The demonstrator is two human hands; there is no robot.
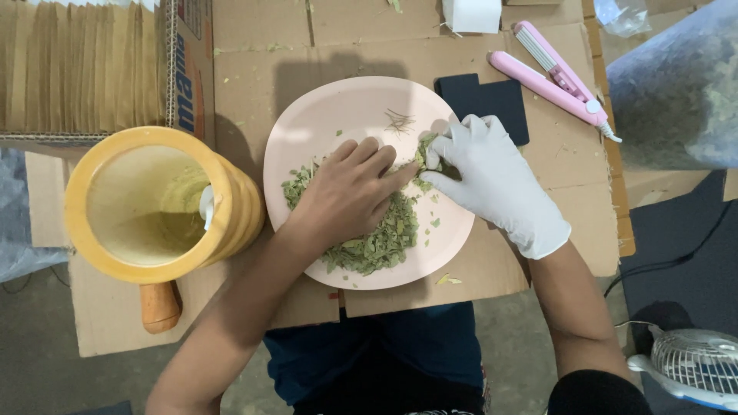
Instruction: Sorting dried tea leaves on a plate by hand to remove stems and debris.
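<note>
Both hands, left hand (350, 192) and gloved right hand (492, 180), on dried leaves (380, 238) atop pink plate (323, 115).

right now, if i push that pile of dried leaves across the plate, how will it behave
The leaves look small, loose and dry, so they would probably scatter rather than slide as one mass. They seem very light; a few bits already lie off the plate on the cardboard. The left hand pressing on them suggests they crumble easily.

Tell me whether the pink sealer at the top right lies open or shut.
Open. The pink sealer lies on the cardboard with its two arms spread in a V, joined at the hinge end nearest the clear bag.
</note>
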